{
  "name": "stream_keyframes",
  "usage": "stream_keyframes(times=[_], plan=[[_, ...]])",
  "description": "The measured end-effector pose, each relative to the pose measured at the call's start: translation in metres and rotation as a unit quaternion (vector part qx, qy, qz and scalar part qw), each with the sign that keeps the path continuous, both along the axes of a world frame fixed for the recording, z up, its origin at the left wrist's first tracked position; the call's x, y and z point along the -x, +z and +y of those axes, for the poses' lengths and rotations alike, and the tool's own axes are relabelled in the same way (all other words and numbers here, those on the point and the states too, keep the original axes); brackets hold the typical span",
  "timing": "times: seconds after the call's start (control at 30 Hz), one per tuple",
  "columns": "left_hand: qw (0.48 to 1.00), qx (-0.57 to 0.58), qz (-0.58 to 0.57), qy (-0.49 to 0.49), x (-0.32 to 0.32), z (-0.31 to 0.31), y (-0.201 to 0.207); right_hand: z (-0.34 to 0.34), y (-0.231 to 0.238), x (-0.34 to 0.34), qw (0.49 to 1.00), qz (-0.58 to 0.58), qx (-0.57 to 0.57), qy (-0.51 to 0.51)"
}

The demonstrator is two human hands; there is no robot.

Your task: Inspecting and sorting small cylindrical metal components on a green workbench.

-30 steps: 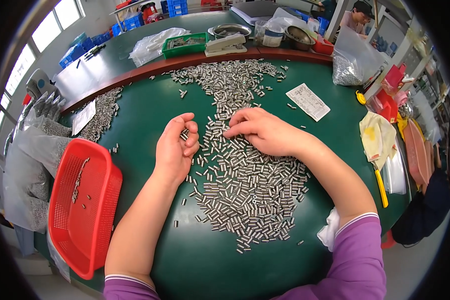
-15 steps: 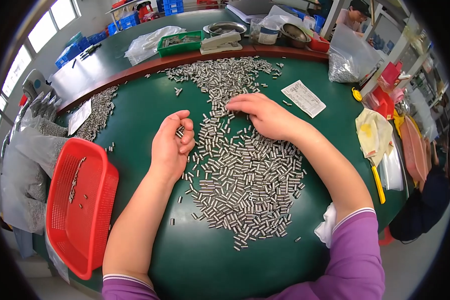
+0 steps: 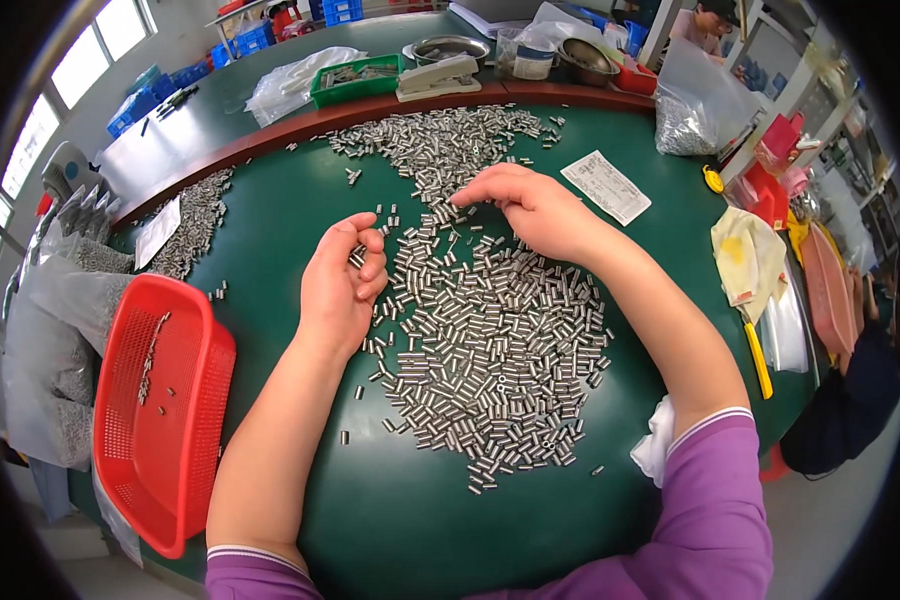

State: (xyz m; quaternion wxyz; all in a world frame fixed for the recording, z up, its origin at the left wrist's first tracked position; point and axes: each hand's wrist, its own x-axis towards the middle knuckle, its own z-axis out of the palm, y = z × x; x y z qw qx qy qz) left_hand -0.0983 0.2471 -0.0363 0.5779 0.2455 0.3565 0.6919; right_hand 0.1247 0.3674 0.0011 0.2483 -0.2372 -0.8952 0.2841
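Observation:
A broad heap of small shiny metal tubes (image 3: 495, 350) spreads over the green table top. A narrow neck joins it to a second heap of the same tubes (image 3: 440, 140) farther back. My left hand (image 3: 338, 285) is curled at the left edge of the near heap, with a few tubes showing between its bent fingers. My right hand (image 3: 540, 215) reaches over the neck from the right. Its index finger is stretched out to the tubes there, while the other fingers are partly bent and hidden beneath. A few loose tubes lie between the two hands.
A red plastic basket (image 3: 220, 400) holding a few tubes stands at the left, beside bags of small parts (image 3: 55, 345). Another tube heap (image 3: 207, 215) lies back left. A printed slip (image 3: 606, 187), a yellow-handled tool (image 3: 757, 360) and a white cloth (image 3: 654, 445) lie right. A brown ledge (image 3: 300, 128) bounds the back.
My right index finger has straightened and shifted slightly left over the neck. Several loose tubes now show beside my left fingertips. My left hand has hardly moved.

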Motion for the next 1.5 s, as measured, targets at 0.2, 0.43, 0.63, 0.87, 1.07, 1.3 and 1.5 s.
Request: stream_keyframes(times=[0.2, 0.43, 0.63, 0.87, 1.07, 1.3, 1.5], plan=[[1.000, -0.004, 0.003, 0.000, 0.000, 0.001, 0.000, 0.000, 0.016, -0.010, 0.997, -0.055, 0.046, -0.022], [1.000, 0.004, 0.002, 0.001, -0.001, 0.001, 0.002, -0.014, 0.023, -0.026, 0.987, -0.144, -0.011, 0.067], [1.000, 0.005, 0.001, 0.006, 0.000, 0.000, -0.001, -0.025, 0.036, -0.019, 0.937, -0.236, 0.151, 0.209], [1.000, 0.003, 0.001, 0.002, -0.004, 0.000, 0.004, -0.021, 0.005, 0.017, 0.992, -0.036, -0.093, 0.072], [1.000, 0.016, -0.011, 0.010, -0.003, 0.000, 0.002, -0.035, -0.004, 0.031, 0.984, -0.109, -0.060, 0.130], [1.000, 0.004, 0.004, 0.007, -0.001, -0.002, 0.000, -0.011, 0.029, 0.005, 0.975, -0.132, 0.116, 0.137], [1.000, -0.001, 0.002, -0.002, -0.003, -0.002, 0.003, 0.030, -0.012, 0.022, 0.989, -0.053, -0.132, -0.033]])
